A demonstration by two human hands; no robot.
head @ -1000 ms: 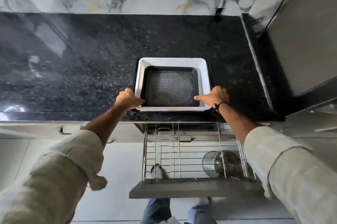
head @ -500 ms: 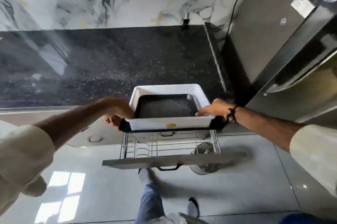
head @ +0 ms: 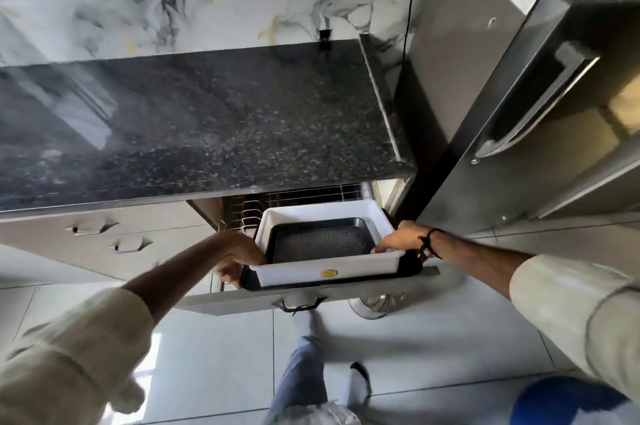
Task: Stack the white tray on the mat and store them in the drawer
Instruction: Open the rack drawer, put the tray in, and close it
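Observation:
The white tray, with a dark perforated insert inside it, rests on the black mat, whose edges stick out beneath it. My left hand grips the stack's left side and my right hand grips its right rim. I hold the stack over the pulled-out wire drawer, just above its grey front panel. The drawer's floor is mostly hidden by the tray.
The dark granite counter lies above the drawer. A steel fridge stands close on the right. A steel pot shows below the drawer front. Closed drawers are to the left. My legs are on the tiled floor below.
Both hands lifted the tray and mat off the counter and carried them down and toward me, over the open drawer. The view has swung left and lower.

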